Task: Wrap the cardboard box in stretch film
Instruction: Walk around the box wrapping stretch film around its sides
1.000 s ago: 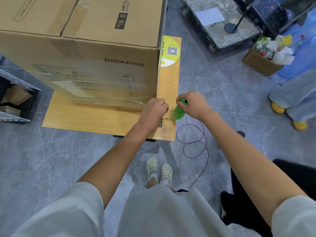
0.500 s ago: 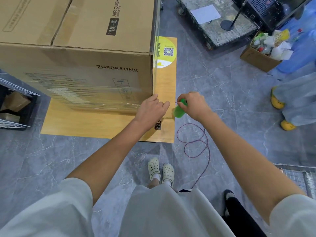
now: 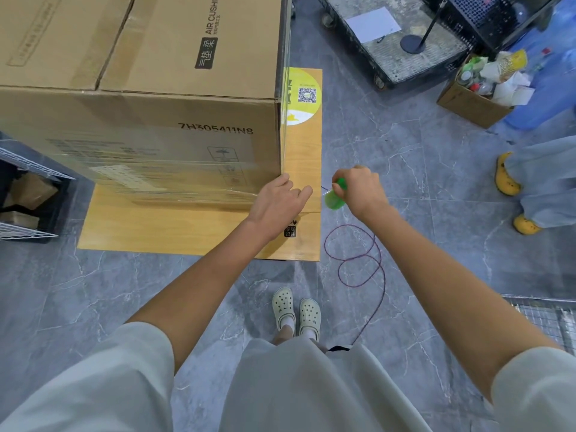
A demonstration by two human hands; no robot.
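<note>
Cardboard box [image 3: 149, 98], "AIR CUSHIO", "ZH305411N8"

A grey marbled floor [image 3: 420, 169] lies under a low wooden table [image 3: 174, 232] bearing a round yellow QR sticker [image 3: 304, 98]. A purple cord [image 3: 352, 259] loops beside pale clogs [image 3: 283, 307]. Further off: a wheeled cart [image 3: 402, 57], a rubbish-filled carton [image 3: 470, 104], yellow shoes [image 3: 506, 179] and, at the left edge, a wire basket [image 3: 28, 169].

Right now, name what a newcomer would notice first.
The big cardboard box fills the upper left, standing on a wooden board, with stretch film banding its lower front. At its near right corner rests the left hand, fingers straight, while the right hand beside it grips a bright green handle.
</note>
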